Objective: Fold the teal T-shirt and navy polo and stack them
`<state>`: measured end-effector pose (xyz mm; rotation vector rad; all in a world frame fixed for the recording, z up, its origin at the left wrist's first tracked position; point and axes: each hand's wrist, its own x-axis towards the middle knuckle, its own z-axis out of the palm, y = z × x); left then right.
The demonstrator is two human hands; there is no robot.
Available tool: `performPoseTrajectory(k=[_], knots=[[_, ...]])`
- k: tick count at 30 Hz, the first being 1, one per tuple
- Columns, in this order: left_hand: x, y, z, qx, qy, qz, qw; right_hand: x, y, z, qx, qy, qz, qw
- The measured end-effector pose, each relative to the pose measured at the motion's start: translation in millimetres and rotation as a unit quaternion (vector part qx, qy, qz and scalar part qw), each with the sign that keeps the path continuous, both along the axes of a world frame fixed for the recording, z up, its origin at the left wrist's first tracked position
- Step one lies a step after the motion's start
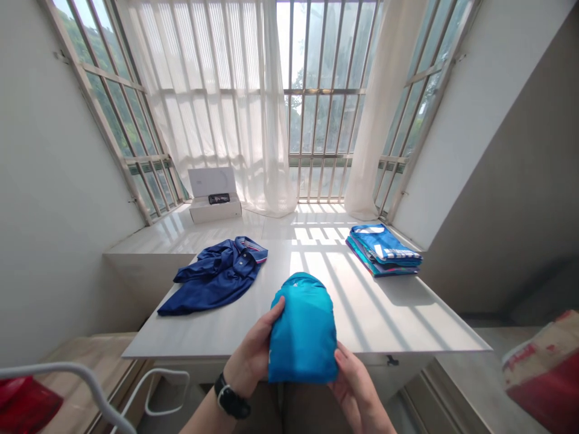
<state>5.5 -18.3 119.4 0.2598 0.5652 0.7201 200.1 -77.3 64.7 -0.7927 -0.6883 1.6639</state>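
Observation:
A folded bright-blue garment [303,331], likely a shirt by its rounded collar end, is held up over the front edge of the white table. My left hand [260,340], with a dark watch on its wrist, grips its left side, thumb on top. At the lower right corner, my right hand [350,377] pinches the cloth; its fingers are partly hidden behind. To the left lies a navy polo shirt [221,274], loosely folded, collar facing away from me. A stack of folded clothes [384,250], mostly blue, sits on the table's right side.
The white table [280,301] stands against a window ledge. On the ledge is an open white box [216,210] holding a dark item. White curtains [226,108] hang before barred windows. A white metal frame [85,386] is at lower left, and a red-and-beige bag [543,367] at right.

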Motion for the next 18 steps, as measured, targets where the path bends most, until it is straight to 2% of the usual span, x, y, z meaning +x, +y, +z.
performPoseTrajectory(k=[5,10,15,18], knots=[[28.0,6.2,-1.7,0.0,0.043,0.178,0.983,-10.5,5.5,9.3,-0.032,0.113,-0.058,0.991],[62.1,13.0,-5.4,0.072,0.088,0.308,0.944,-20.7,25.2,21.3,-0.032,0.102,-0.108,0.988],[81.1,14.4,-19.2,0.216,0.106,0.333,0.912,-27.7,58.5,23.9,-0.084,0.038,-0.158,0.983],[86.1,17.7,-29.8,0.254,0.151,0.326,0.898,-29.4,75.4,22.9,-0.083,-0.016,-0.174,0.981]])
